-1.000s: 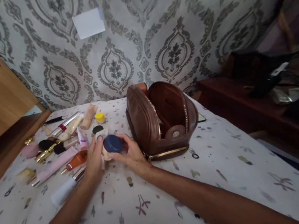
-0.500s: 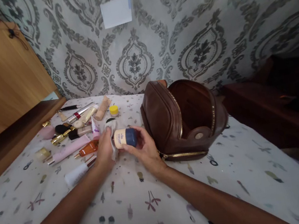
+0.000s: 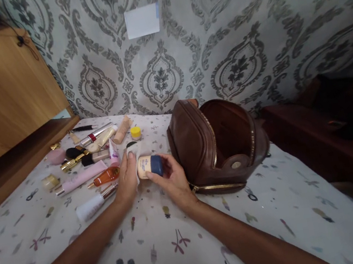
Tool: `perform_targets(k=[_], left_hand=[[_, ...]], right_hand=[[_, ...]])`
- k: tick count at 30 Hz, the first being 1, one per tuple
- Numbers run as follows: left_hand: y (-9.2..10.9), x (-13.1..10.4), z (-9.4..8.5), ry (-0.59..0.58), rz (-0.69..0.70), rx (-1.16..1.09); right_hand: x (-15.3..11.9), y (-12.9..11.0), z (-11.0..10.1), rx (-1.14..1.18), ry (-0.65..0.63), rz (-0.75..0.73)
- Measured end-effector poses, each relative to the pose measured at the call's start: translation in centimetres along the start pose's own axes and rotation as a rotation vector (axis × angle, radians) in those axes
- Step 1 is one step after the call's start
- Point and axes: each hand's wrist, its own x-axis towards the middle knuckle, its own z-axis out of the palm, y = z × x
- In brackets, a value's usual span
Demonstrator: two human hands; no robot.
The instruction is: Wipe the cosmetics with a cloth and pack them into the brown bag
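A small cream jar with a dark blue lid (image 3: 149, 167) lies sideways between my hands. My right hand (image 3: 174, 180) grips it by the lid end, thumb along its near side. Against the jar's bottom end, my left hand (image 3: 127, 175) is closed on a white cloth or tissue (image 3: 135, 150), mostly hidden by the fingers. To the right stands a brown leather bag (image 3: 195, 142), its zipped top open and its inside dark. Left of my hands lie several cosmetics, among them a pink tube (image 3: 85, 176), an orange bottle (image 3: 106, 176) and a white tube (image 3: 90, 207).
A yellow-lidded jar (image 3: 135, 133) and a beige tube (image 3: 122, 129) are near the wall. A wooden cabinet (image 3: 0, 85) borders the left side. Dark red furniture (image 3: 294, 129) stands beyond the right edge of the patterned sheet (image 3: 163, 252).
The view has tilted up slightly. My left hand has turned a little and now covers more of the white cloth. The jar remains in my right hand.
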Motion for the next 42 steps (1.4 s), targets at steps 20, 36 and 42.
perform_targets(k=[20, 36, 42], left_hand=[[-0.6, 0.7, -0.2, -0.016, -0.038, 0.03], [0.0, 0.7, -0.2, -0.069, -0.05, -0.033], [0.1, 0.4, -0.1, -0.007, -0.056, 0.059]], right_hand=[[-0.1, -0.3, -0.4, 0.077, -0.118, 0.071], [0.2, 0.0, -0.2, 0.141, -0.133, 0.178], [0.2, 0.1, -0.3, 0.07, -0.108, 0.142]])
